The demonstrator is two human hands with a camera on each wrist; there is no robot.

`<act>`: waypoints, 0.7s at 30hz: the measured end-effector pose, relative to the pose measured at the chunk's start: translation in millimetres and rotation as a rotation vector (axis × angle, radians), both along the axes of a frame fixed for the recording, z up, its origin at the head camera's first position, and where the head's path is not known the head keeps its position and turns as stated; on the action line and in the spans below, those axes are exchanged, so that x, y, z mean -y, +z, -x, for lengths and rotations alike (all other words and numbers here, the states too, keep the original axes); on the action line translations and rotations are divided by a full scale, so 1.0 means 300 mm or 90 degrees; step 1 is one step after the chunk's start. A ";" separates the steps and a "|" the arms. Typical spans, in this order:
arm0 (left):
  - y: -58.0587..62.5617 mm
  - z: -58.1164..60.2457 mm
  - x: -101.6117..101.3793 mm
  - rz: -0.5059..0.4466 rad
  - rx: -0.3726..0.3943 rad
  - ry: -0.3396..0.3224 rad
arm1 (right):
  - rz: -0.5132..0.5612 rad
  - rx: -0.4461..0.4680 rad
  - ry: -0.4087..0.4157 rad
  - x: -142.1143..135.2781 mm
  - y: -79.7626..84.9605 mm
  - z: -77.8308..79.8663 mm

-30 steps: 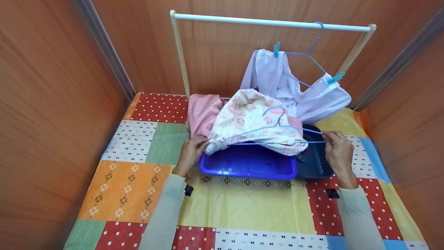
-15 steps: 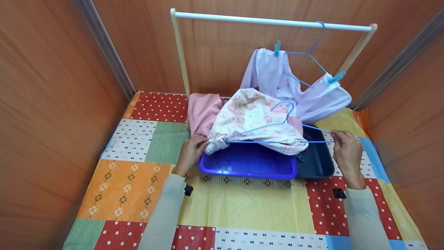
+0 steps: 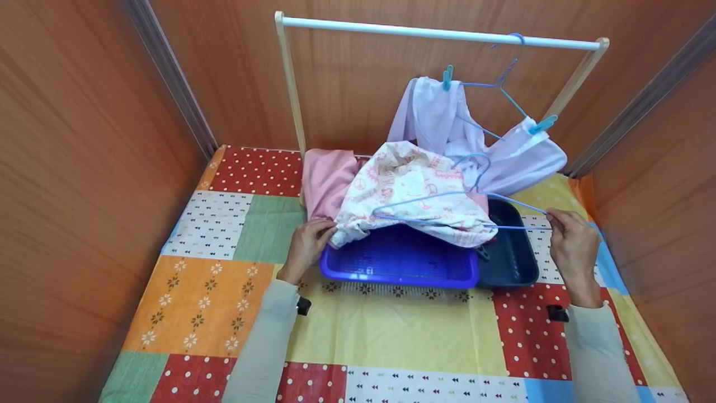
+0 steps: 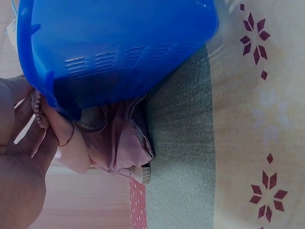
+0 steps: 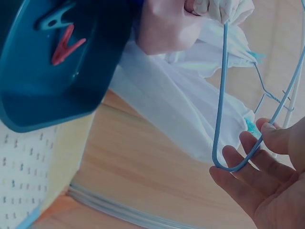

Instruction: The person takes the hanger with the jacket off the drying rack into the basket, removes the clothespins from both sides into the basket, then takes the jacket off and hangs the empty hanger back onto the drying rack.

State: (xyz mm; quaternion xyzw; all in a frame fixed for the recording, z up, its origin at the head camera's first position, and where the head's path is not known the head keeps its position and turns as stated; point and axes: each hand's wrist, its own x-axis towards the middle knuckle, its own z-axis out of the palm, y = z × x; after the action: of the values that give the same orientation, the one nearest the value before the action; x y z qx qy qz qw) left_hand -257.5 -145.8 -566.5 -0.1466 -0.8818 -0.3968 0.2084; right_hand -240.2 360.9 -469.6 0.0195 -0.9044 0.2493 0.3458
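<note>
My left hand (image 3: 306, 249) pinches the lower left corner of a white garment with pink print (image 3: 400, 173), which lies heaped over the back of a blue basket (image 3: 400, 279). In the left wrist view, a ruffled cloth edge (image 4: 38, 112) sits between the fingers beside the basket's rim. My right hand (image 3: 576, 249) holds the right end of a blue wire hanger (image 5: 220, 105) between thumb and fingers. The hanger's left end overlaps the printed garment in the head view, its hook pointing away from me.
Behind stands a rack with a white bar (image 3: 391, 28); a white garment (image 3: 436, 112) hangs there on another hanger, held by teal clothespins (image 3: 447, 78). Pink cloth (image 3: 327, 182) lies left. A dark tub (image 3: 523, 277) holds a red clothespin (image 5: 63, 50) and a teal one (image 5: 59, 18).
My right hand has moved right with the hanger, drawing its left end away from my left hand. The left hand stays in place on the garment.
</note>
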 end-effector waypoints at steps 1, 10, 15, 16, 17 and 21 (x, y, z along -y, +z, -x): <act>-0.001 0.000 0.000 0.000 0.000 0.000 | 0.001 0.000 -0.001 -0.002 0.002 -0.001; 0.003 -0.003 0.001 -0.001 0.008 0.004 | 0.046 -0.028 -0.035 -0.011 0.047 -0.006; 0.004 -0.001 0.001 -0.001 0.008 0.009 | 0.057 -0.051 -0.057 -0.012 0.088 0.000; 0.004 -0.001 0.000 -0.002 0.007 0.009 | 0.055 -0.054 -0.055 -0.012 0.094 0.001; 0.003 -0.001 0.000 -0.001 0.006 0.009 | 0.053 -0.054 -0.053 -0.013 0.099 0.001; -0.001 0.001 -0.003 0.004 0.004 0.006 | 0.045 -0.037 -0.052 -0.011 0.109 -0.001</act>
State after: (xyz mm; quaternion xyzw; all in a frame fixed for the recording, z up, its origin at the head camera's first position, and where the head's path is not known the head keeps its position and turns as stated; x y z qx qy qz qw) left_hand -257.8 -145.0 -566.8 -0.1419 -0.8843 -0.3939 0.2067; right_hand -239.8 364.2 -436.8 -0.0228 -0.8847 0.2659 0.3822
